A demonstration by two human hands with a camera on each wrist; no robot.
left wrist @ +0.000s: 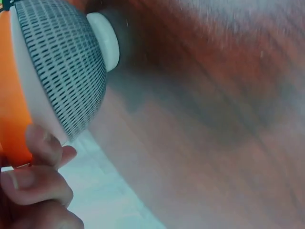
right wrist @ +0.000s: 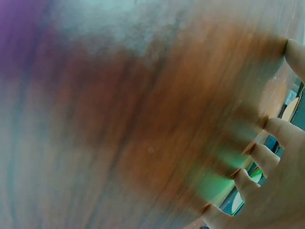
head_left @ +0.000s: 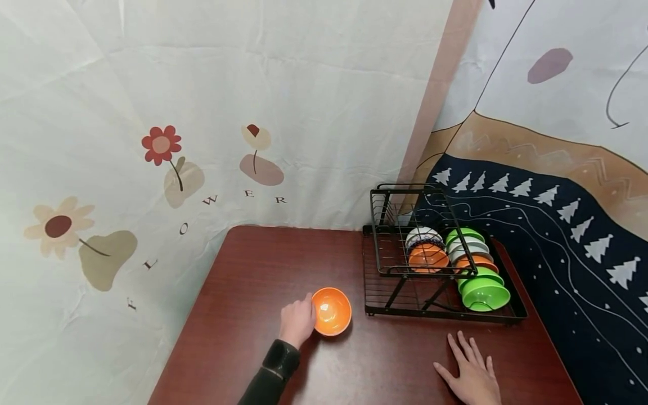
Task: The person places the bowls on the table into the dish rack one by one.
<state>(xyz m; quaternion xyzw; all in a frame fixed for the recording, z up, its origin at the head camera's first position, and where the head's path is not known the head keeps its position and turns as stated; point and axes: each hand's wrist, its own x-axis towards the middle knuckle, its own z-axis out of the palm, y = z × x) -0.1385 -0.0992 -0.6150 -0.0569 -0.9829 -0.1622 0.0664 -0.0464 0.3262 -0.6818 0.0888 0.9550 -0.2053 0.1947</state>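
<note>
My left hand (head_left: 298, 319) grips an orange bowl (head_left: 333, 312) by its left rim, over the table (head_left: 283, 259). In the left wrist view a white bowl with dark dashes and a white foot (left wrist: 66, 62) is nested around the outside of the orange bowl (left wrist: 12, 95). The bowls are tilted in that view, and curled fingers (left wrist: 43, 186) are at their rims. My right hand (head_left: 475, 379) rests palm down near the table's front right, fingers spread, holding nothing. Its fingertips meet the wood in the right wrist view.
A black wire dish rack (head_left: 400, 312) stands at the back right, with a raised upper tier. Inside are green bowls (head_left: 486, 295), another orange bowl (head_left: 429, 257) and white bowls (head_left: 424, 235). Printed cloth (head_left: 324, 112) hangs behind the table and along its right side.
</note>
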